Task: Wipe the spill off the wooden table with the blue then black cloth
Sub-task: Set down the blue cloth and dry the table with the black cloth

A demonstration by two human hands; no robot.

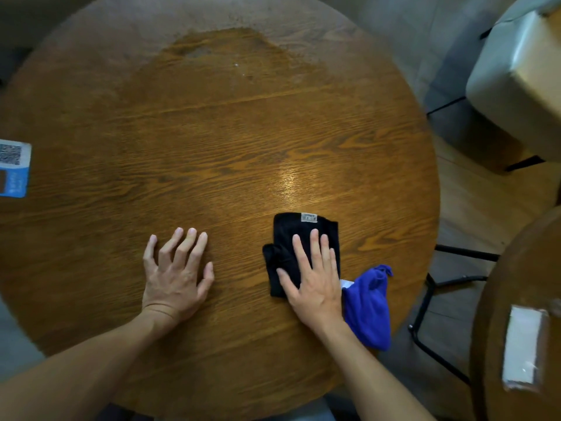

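Note:
A round wooden table [212, 153] fills the view. Its far part shows a dull, dusty patch [230, 53] with a darker wiped area below it. My right hand [312, 278] lies flat, fingers spread, on a folded black cloth [288, 238] near the table's front right. Right of that hand a crumpled blue cloth [370, 308] lies at the table's edge, partly hanging over. My left hand [176, 275] rests palm down on bare wood, fingers apart, holding nothing.
A blue and white card with a QR code [13, 168] lies at the table's left edge. A pale upholstered chair [516, 83] stands at the far right. A second round table [522, 314] with a white card is at the near right, with black metal legs between.

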